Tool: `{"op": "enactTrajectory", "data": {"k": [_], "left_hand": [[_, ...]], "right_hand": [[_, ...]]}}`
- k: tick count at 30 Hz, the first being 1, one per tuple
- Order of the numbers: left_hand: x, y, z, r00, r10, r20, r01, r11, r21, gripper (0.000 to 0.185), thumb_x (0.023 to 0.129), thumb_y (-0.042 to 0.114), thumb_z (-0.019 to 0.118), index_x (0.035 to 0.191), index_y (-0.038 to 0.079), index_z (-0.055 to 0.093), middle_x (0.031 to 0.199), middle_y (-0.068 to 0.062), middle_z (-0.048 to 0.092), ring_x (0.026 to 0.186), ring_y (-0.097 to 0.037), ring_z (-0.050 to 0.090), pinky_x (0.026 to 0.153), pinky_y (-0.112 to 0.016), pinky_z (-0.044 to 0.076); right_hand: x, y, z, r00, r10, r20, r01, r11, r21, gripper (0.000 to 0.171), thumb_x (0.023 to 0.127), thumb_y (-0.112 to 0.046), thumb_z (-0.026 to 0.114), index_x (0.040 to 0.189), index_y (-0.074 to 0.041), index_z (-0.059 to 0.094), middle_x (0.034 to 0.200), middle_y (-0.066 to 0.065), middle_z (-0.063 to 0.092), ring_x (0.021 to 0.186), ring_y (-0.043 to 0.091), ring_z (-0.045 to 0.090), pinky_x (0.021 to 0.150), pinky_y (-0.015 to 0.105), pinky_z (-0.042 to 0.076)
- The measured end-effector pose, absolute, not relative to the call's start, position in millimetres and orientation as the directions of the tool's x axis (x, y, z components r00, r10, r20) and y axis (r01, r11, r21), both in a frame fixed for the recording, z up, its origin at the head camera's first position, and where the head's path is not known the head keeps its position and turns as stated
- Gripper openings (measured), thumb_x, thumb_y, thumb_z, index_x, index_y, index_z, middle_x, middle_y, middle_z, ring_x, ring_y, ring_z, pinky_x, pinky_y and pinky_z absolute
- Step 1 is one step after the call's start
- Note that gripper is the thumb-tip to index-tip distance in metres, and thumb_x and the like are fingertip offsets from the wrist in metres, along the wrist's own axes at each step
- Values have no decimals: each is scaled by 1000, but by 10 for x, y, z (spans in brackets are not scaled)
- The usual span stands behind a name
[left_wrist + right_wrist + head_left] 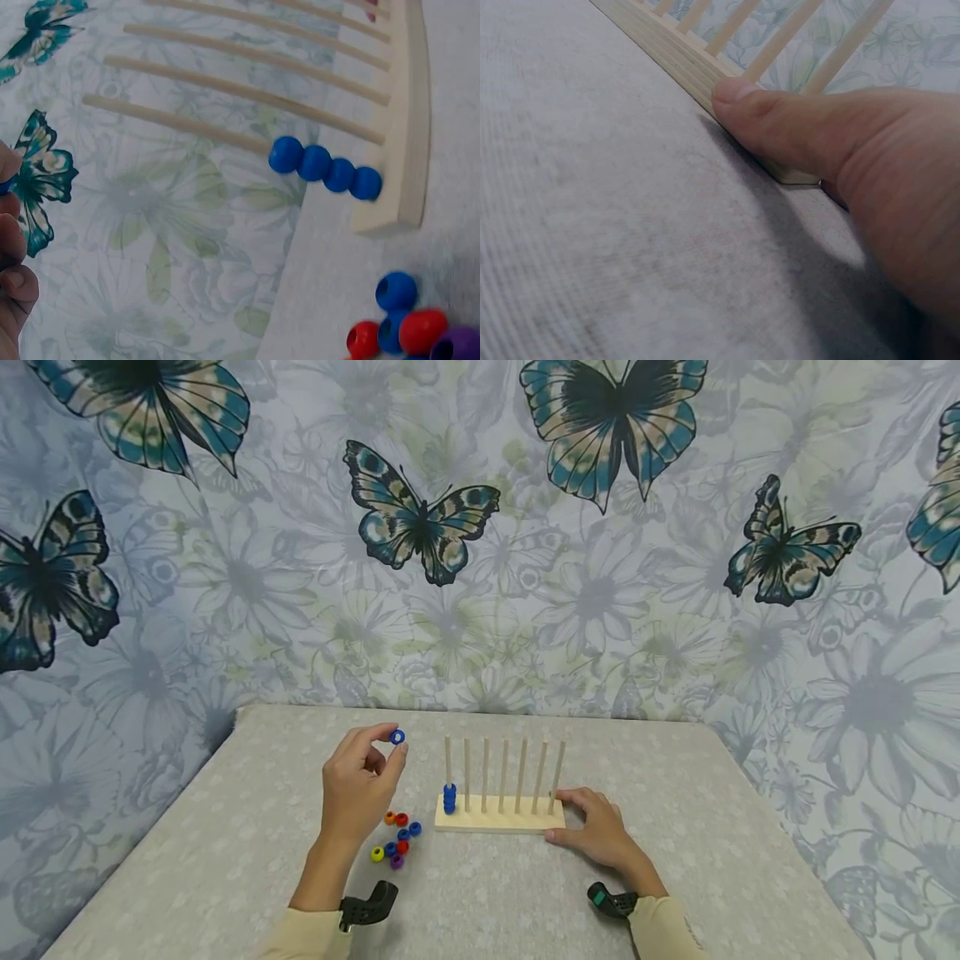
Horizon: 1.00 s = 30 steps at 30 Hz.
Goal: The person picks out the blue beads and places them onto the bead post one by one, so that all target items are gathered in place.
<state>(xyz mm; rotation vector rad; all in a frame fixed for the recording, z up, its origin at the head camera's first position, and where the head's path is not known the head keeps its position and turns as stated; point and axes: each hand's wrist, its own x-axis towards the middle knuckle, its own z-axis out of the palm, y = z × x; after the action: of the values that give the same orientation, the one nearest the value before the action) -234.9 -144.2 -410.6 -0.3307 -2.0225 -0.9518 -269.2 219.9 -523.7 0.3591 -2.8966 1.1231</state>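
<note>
My left hand (360, 785) pinches a blue bead (397, 737) between thumb and forefinger, raised to the left of a wooden peg rack (498, 823). The bead's hole faces the head camera. The rack has several upright pegs in a row. Stacked blue beads (328, 166) sit at the bottom of the leftmost peg; the other pegs are bare. At the rack's right end, my right hand (596, 828) grips the base, its thumb (772, 120) along the front edge and its fingers behind.
Loose beads lie on the table left of the rack, below the left hand: a yellow bead (377, 854), a purple bead (397, 862), an orange bead (389, 817), and several red and blue ones. A light patterned cloth (262, 793) covers the table. Behind it hangs a butterfly-print backdrop (450, 643).
</note>
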Motion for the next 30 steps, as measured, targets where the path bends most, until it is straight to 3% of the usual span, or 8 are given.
{"op": "enactTrajectory", "data": {"k": [22,30], "left_hand": [[-2448,-1145,-4016,-626,-161,763,577,563,592,26,90,17,75,116,14,71,101,1,67,60,-6,48,51,-18,39],[-2506,-1068,-4044,-595,-131,793,626,543,559,25,89,14,76,114,13,72,98,-1,67,58,-5,46,50,-17,37]], "right_hand": [[-2697,2206,-5253,-969,-217,116,-239,707,-666,71,73,-55,84,134,-27,61,130,-4,62,127,24,51,104,49,31],[-2688,2225,-5250,-971,-212,109,-230,713,-662,72,74,-55,84,135,-26,61,132,-3,62,129,24,51,105,49,30]]}}
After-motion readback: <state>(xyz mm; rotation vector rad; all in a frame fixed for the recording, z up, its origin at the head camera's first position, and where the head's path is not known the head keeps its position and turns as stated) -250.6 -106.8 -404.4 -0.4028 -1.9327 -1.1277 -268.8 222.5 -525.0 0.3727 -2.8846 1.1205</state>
